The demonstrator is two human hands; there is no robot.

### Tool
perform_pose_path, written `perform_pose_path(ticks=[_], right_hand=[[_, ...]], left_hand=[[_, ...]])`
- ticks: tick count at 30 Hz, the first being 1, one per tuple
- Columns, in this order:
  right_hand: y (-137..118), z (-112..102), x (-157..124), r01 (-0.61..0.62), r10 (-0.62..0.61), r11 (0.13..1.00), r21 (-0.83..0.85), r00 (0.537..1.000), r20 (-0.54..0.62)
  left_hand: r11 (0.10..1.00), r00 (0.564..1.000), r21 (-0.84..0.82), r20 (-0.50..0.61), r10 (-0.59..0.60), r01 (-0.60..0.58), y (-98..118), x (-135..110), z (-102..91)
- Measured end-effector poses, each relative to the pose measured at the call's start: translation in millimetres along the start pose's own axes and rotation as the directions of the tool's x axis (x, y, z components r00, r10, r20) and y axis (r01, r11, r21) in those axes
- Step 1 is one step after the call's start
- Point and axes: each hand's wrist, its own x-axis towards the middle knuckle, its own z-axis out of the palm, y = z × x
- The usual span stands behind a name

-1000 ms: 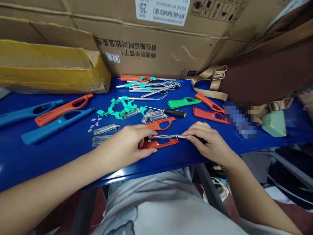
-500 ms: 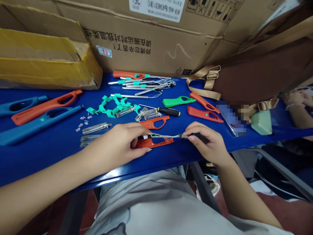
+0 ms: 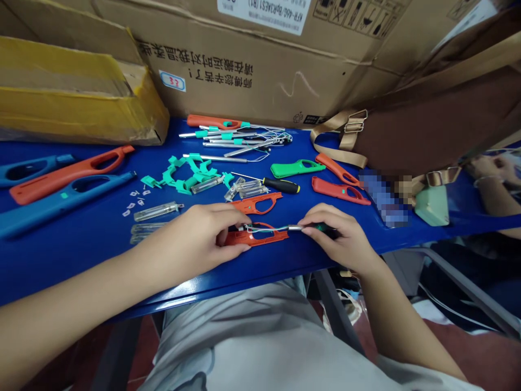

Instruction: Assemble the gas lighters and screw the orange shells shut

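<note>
At the near middle of a blue tabletop [image 3: 280,258], a worker's bare hands steady a metal tube [image 3: 295,228] with thin wires [image 3: 280,229] trailing from it, above an open orange half-shell [image 3: 266,239]. Half a second earlier the wires ran nearly straight and the right fingertips hid most of the tube's end; now more metal shows and the wires bow in a loose loop, suggesting slack has been gained and that the tube is not seated in the shell. The tube lies left to right, roughly along the near edge, its wired end pointing left and the rest running under the right hand [image 3: 344,233]. The shell shares that long axis, its narrow end to the right. The right hand's grip is pinched closed on the tube. The left hand's grip [image 3: 205,231] is partly closed over the shell's left part; whether it also pinches the wire ends cannot be told.
</note>
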Motion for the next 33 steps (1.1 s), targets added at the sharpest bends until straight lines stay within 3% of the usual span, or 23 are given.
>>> perform_pose_path(ticks=[6,17,27,33], right_hand=[[2.1,0.4,-2.1,0.053,-0.028,0.983,-0.173,0.989,0.144],[-0.5,3.1,1.3,0.105,-0.054,0.95,-0.294,0.983,0.177],[-8.6,1.7,6.3,0.051,0.012,0.952,-0.302,0.979,0.203],[-26.0,6.7,15.8,0.029,-0.002,0.963,-0.27,0.995,0.101]], left_hand=[[0.999,1.0,-0.031,0.022,-0.022,0.023,-3.1,1.0,2.0],[1.0,1.0,-0.006,0.022,-0.005,0.005,-2.9,2.4,1.7],[0.999,0.999,0.02,0.031,-0.032,0.031,4.7,1.3,-2.8],[0.999,0.999,0.033,0.029,-0.035,0.035,2.8,0.3,-3.5]])
